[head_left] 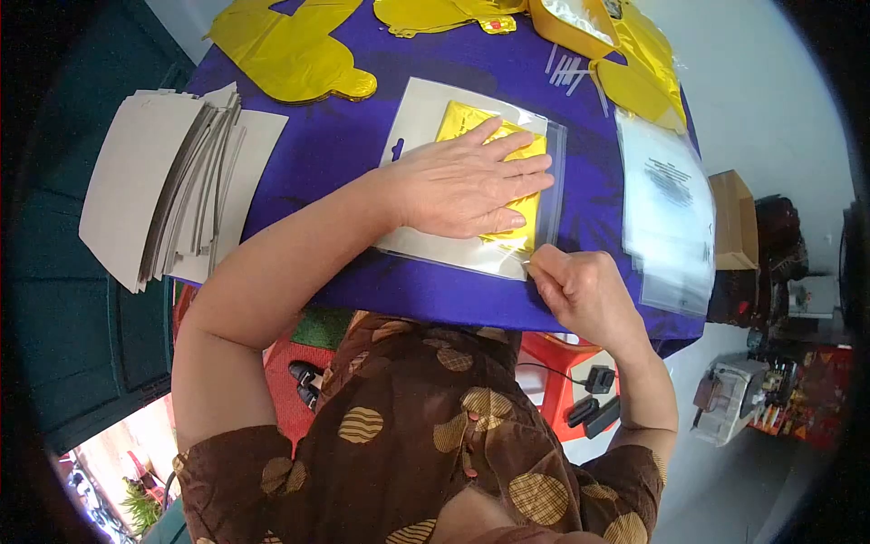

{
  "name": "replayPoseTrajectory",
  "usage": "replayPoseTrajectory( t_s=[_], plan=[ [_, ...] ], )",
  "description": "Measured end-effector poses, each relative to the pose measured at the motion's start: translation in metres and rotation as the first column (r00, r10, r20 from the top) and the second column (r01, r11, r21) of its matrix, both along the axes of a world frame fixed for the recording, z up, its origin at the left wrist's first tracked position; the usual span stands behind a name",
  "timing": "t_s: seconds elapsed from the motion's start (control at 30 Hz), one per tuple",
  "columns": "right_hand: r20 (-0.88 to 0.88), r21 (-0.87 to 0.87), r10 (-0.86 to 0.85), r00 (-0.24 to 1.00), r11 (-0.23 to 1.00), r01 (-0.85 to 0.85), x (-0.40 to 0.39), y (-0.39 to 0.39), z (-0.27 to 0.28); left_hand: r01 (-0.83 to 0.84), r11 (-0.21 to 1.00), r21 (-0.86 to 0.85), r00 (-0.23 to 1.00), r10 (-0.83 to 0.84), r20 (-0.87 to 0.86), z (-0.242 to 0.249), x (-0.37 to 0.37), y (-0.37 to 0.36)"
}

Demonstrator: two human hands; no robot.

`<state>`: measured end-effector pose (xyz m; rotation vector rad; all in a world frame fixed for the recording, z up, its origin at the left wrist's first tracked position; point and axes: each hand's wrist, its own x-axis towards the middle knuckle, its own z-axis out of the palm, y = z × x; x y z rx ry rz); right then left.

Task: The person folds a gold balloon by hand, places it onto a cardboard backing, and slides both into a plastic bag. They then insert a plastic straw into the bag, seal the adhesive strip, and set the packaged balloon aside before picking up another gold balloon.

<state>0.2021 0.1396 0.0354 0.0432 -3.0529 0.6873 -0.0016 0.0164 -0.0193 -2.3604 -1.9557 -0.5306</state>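
On the blue-purple cloth lies a clear plastic bag (555, 181) with a white card (419, 113) inside and a folded yellow foil piece (462, 116) on the card. My left hand (476, 181) rests flat over the yellow foil, fingers spread and pointing right. Closed in a pinch, my right hand (584, 288) is at the bag's lower right corner, with the corner between thumb and fingers.
Stacked white cards (145, 181) stand at the left. Yellow foil shapes (299, 59) lie along the far edge, near a yellow tray (580, 32) of white pieces and several clear strips (568, 72). Clear bags (666, 204) are piled at the right.
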Motion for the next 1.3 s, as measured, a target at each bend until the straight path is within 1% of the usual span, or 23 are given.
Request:
replayPoseTrajectory(
  t_s=[0.1,0.5,0.6,0.7,1.0,1.2,1.3],
  plan=[
    [-0.035,0.003,-0.02,0.999,1.0,0.02,0.001,-0.001,-0.004,0.001,1.0,0.004,1.0,-0.001,-0.008,0.0,0.0,0.0],
    [-0.029,-0.011,-0.051,0.998,0.999,0.051,0.003,-0.003,-0.007,0.011,1.0,-0.008,1.0,-0.011,-0.013,0.002,-0.001,-0.001],
    [-0.016,-0.092,0.01,1.0,0.996,-0.011,0.002,0.005,-0.003,0.007,1.0,-0.029,0.999,-0.008,-0.037,0.002,-0.001,0.0],
    [0.001,-0.107,0.032,0.999,0.994,-0.032,0.003,0.009,-0.006,0.0,0.999,-0.045,0.999,-0.002,-0.038,0.002,-0.001,-0.001],
    [0.023,-0.073,-0.03,0.999,0.997,0.032,0.003,0.003,-0.002,-0.011,0.992,-0.128,1.0,0.008,-0.023,0.012,0.001,-0.001],
    [-0.021,-0.054,-0.04,0.999,0.998,0.039,0.003,0.001,-0.004,-0.001,0.995,-0.097,1.0,-0.001,-0.025,0.011,0.0,0.0],
    [-0.043,-0.067,-0.07,0.997,0.995,0.068,0.004,0.001,-0.007,0.005,0.994,-0.108,1.0,-0.007,-0.015,0.013,0.0,0.0]
  ],
)
